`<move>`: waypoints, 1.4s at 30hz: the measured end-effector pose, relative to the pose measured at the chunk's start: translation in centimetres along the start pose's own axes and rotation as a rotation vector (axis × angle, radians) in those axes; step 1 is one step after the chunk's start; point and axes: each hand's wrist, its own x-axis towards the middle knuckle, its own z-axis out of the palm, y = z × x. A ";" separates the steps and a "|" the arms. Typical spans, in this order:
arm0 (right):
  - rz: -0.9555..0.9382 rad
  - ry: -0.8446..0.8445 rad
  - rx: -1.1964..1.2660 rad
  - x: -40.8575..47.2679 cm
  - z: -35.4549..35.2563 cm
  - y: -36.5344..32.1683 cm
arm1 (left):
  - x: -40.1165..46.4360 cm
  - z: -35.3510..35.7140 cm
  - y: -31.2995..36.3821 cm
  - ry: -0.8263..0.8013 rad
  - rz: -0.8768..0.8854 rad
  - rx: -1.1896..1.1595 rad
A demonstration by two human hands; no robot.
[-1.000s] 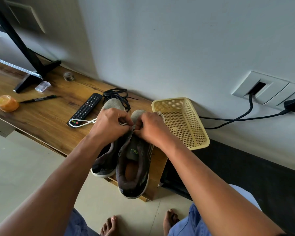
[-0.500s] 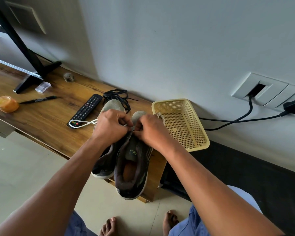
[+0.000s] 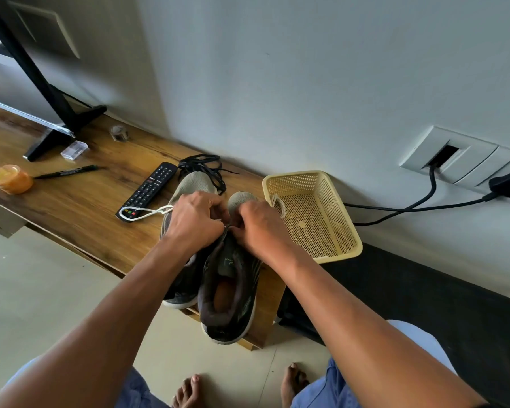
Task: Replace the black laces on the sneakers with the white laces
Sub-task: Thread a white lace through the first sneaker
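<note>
Two sneakers stand side by side at the near right end of a wooden shelf (image 3: 80,201), toes toward the wall and heels toward the person. The right sneaker (image 3: 230,293) overhangs the near edge of the shelf with its heel; the left sneaker (image 3: 186,184) sits just beside it on the left, touching it, and is largely covered by the left forearm. Both hands work over the lace area of the right sneaker. The left hand (image 3: 195,220) has its fingers curled in a pinch at the middle of the shoe, and the right hand (image 3: 258,226) is curled in the same way just beside it, fingertips nearly meeting. Each appears to pinch the white lace (image 3: 143,213), although the contact point is hidden between the fingers. One end of the white lace runs left from under the left hand and forms a loop lying across the near end of a black remote control (image 3: 147,191). A further white lace portion (image 3: 278,203) rests over the left rim of a yellow perforated basket (image 3: 339,254), which stands on the right end of the shelf near the right hand. The black laces (image 3: 203,166) lie in a loose bundle on the shelf at the far side, touching the toe of the left sneaker. Farther left on the shelf lie a black pen (image 3: 67,172) and an orange round container (image 3: 11,178), well apart from the sneakers.
</note>
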 end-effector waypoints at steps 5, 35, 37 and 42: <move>-0.051 0.040 -0.020 -0.1 0.1 0.0 | -0.2 -0.1 0.0 0.005 0.073 0.010; 0.057 -0.060 0.156 0.6 -0.5 0.5 | 0.3 -0.9 -0.7 -0.036 0.194 0.137; 0.045 -0.048 0.146 0.5 -0.4 0.4 | 0.3 -0.7 -0.6 -0.040 0.194 0.153; 0.001 -0.007 0.144 0.3 -0.2 0.2 | 0.4 -0.4 -0.8 -0.049 0.182 0.185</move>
